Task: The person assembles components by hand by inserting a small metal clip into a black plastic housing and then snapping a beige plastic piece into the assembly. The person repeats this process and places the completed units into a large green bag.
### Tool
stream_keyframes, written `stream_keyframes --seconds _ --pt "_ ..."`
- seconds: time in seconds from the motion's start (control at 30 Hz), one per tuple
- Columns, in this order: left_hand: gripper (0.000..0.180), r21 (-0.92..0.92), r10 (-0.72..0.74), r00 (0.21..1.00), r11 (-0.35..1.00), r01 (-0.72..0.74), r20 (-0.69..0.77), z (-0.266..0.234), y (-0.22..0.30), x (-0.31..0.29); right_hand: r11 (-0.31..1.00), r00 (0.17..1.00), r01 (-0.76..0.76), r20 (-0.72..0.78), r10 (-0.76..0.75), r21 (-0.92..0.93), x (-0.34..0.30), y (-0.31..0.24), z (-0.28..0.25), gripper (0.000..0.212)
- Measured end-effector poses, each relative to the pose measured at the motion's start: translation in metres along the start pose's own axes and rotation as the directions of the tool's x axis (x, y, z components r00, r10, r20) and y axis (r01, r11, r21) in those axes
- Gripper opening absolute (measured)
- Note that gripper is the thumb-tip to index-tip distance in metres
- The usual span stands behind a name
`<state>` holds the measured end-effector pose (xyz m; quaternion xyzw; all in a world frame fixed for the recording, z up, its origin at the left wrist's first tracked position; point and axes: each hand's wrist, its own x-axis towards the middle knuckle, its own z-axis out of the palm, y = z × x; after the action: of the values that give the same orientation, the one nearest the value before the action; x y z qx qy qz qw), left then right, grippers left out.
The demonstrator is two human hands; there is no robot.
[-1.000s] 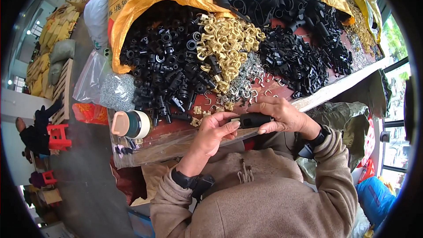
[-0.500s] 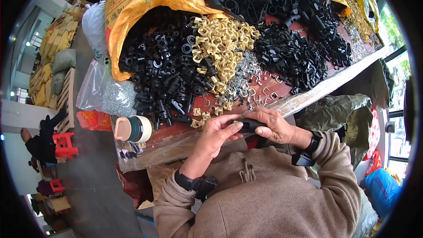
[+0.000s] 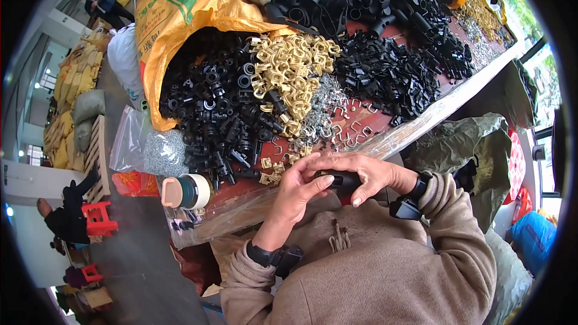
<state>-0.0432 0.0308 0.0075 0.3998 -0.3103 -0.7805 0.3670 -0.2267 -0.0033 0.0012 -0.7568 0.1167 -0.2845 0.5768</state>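
Observation:
At the near edge of the table, a black plastic tube-like part [image 3: 343, 182] with a slot in it sits between my two hands. My left hand [image 3: 296, 194] pinches its left end, thumb on top. The fingers of my right hand [image 3: 374, 174] curve over its far side, with the thumb held off below. Just beyond lie a few loose gold-coloured metal clips [image 3: 272, 170], spilling from a larger gold heap [image 3: 295, 72]. Left of that is a heap of black plastic fittings [image 3: 223, 105]. Small silver U-shaped hooks [image 3: 352, 129] are scattered to the right.
Small black pieces [image 3: 391, 72] are heaped at the right, larger black tubes [image 3: 337, 3] behind them. An orange woven sack [image 3: 174, 18] lies at the back left. A lidded cup [image 3: 194, 191] and a clear bag of small silver parts [image 3: 164, 151] stand near the left edge.
My right thumb has come off the black part, and that hand has opened wider around it. My left hand keeps its pinch. The whole view has shifted slightly.

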Motion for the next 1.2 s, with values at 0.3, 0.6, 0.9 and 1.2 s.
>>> stream_keyframes --seconds 0.3,0.6,0.9,1.2 --pt "0.055 -0.086 0.104 0.994 0.991 -0.102 0.018 0.004 -0.015 0.006 0.974 0.977 -0.044 -0.196 0.088 0.22 -0.003 0.003 0.008 0.096" --pt "0.054 -0.113 0.018 1.0 0.993 -0.019 -0.005 0.008 -0.026 0.009 0.944 0.941 0.001 -0.318 0.111 0.331 -0.013 0.02 0.011 0.085" --pt "0.065 -0.087 0.092 0.995 0.992 -0.088 0.045 0.013 -0.028 0.008 0.943 0.945 0.018 -0.315 0.094 0.333 -0.016 0.01 0.009 0.083" --pt "0.081 -0.052 0.082 0.997 0.995 -0.081 0.009 0.008 -0.03 0.004 0.864 0.906 0.049 -0.385 0.173 0.502 -0.016 0.006 0.016 0.075"
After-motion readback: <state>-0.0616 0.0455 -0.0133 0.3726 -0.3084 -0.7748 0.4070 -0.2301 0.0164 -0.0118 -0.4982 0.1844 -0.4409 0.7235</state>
